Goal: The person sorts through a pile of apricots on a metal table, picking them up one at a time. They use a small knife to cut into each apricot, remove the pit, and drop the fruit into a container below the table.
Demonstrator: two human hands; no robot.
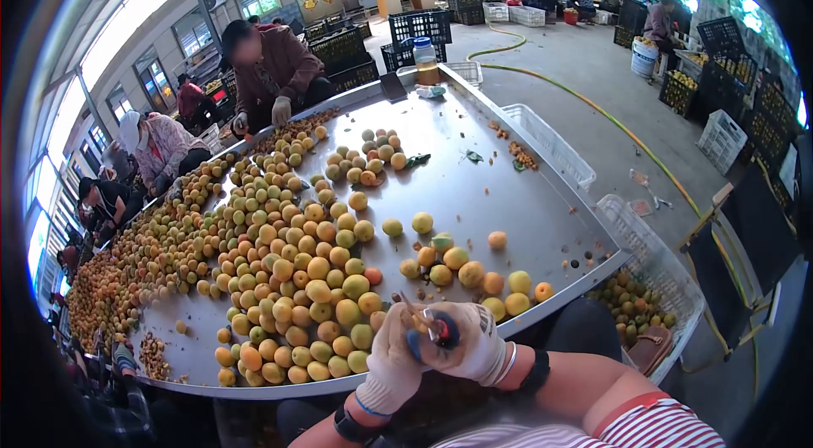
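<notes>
sitting at a big metal bench (525,211) here with both white-gloved hands together over the near edge: the right hand (470,342) has its grip closed around a small tool (444,329) with dark and red parts, and the left hand (396,359) is right up against it, though i can't tell if that grip is holding part of it too. a heap of yellow-orange fruit (318,291) is just past the hands, running way off to the left, with a few loose ones beside the gloves. for containers, there's a white crate (677,283) low on the right with greenish fruit (631,304) inside and a brown shoe (652,348) at its near end, plus another white crate (555,143) along the bench's far right side. the blue-lidded jar (425,63) at the far corner has something amber in the bottom, next to a dark flat thing (393,87). over on the right a white bucket (644,57) is topped with fruit, and a black crate (677,92) near it is full of yellowish ones. more black crates (421,27) are stacked behind the jar. the bucket has blue print and the back wall has red-and-yellow signs (320,0), all too small to read.
</notes>
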